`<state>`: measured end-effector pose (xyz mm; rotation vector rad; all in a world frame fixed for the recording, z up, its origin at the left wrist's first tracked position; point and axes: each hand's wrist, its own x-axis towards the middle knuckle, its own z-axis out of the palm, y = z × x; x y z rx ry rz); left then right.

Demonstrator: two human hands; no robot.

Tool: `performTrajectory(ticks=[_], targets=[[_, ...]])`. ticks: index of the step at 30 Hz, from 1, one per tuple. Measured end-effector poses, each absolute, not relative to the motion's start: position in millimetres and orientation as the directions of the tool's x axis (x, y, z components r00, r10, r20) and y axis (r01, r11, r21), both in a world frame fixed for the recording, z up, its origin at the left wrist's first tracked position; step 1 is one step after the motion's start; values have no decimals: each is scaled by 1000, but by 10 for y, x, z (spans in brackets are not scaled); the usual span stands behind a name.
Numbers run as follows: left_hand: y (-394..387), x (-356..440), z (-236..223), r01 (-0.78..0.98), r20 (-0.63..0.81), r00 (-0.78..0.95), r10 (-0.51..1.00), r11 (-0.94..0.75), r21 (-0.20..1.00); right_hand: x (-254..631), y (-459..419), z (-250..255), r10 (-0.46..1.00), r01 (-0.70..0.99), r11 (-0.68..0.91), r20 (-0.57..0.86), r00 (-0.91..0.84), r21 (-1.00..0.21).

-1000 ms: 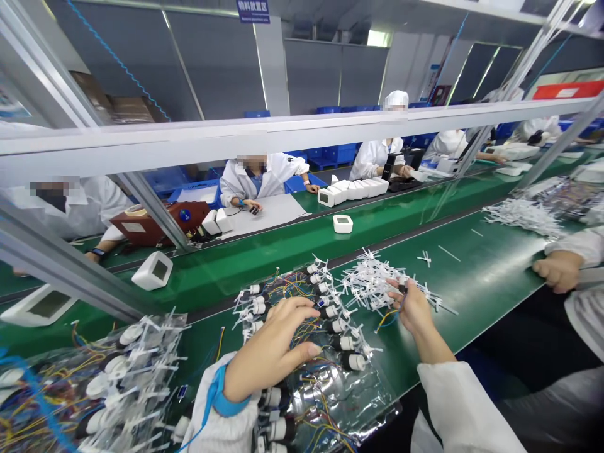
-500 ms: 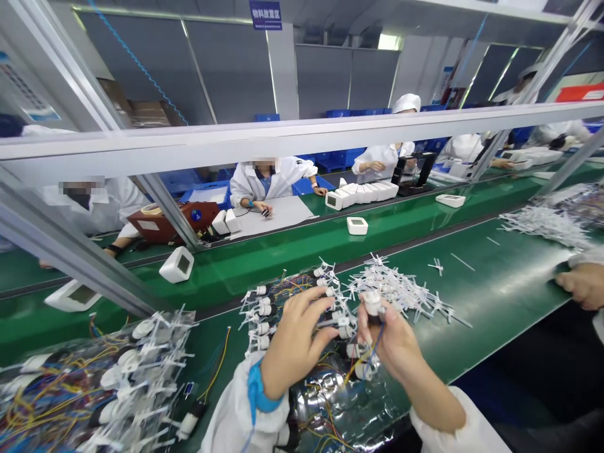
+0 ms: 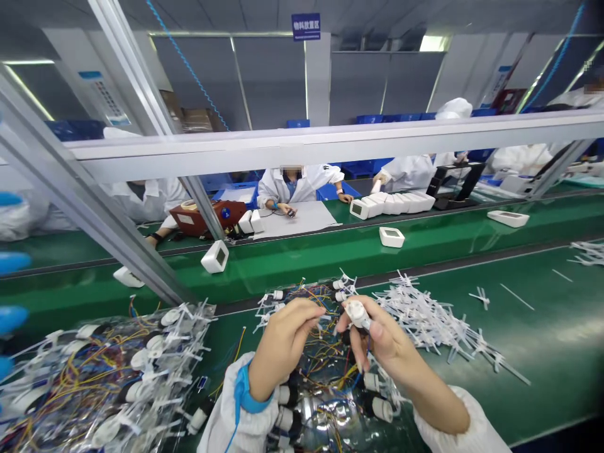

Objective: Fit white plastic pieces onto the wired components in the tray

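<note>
Near the middle, my right hand (image 3: 384,336) is closed around a small motor-like part with a white cap (image 3: 357,313) and a dark body, held with the cap toward me. My left hand (image 3: 285,343), with a blue wrist strap (image 3: 250,390), is just left of it. Its fingers are stretched toward the part without touching it, and nothing shows in them. Beneath both hands are clear plastic bags (image 3: 325,406) with several similar white-and-black parts (image 3: 377,406) and coloured wires (image 3: 321,352).
White zip ties (image 3: 425,314) are heaped to the right. More bagged, wired parts (image 3: 127,377) lie at left. Beyond, a green conveyor (image 3: 302,264) carries white devices with screens (image 3: 391,237). A metal frame (image 3: 302,154) crosses ahead; co-workers in white (image 3: 297,185) sit behind it.
The view has swung right. My right hand has tilted the part so its cap faces me more. My left hand's fingers have drawn closer together.
</note>
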<state>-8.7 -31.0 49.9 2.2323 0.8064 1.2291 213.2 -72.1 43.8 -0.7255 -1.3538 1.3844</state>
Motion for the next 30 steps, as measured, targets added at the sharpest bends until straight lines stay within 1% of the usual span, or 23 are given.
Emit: performTrajectory(ticks=[4, 6, 8, 11, 15, 19, 23, 30], targets=[[-264, -90, 482, 276, 601, 305, 739, -672, 687, 2084, -526, 400, 869, -32, 220, 211, -448, -975], [-251, -63, 465, 266, 613, 277, 740, -672, 691, 2035, -446, 388, 853, 50, 299, 243, -461, -953], [-240, -37, 450, 270, 617, 251, 746, -666, 695, 1995, -384, 391, 842, 95, 351, 270, -467, -932], [-226, -11, 433, 288, 619, 235, 750, -662, 692, 1975, -325, 405, 830, 98, 360, 271, -488, -928], [-216, 13, 400, 274, 619, 259, 741, -671, 688, 1996, -300, 418, 823, 50, 347, 279, -495, -936], [-209, 39, 373, 249, 624, 257, 738, -674, 695, 2019, -308, 425, 825, 56, 367, 298, -480, -928], [-203, 50, 382, 265, 625, 258, 737, -676, 688, 2027, -317, 433, 825, 37, 367, 307, -475, -929], [-216, 43, 374, 280, 618, 267, 740, -673, 685, 2011, -312, 425, 819, 66, 390, 313, -481, -919]])
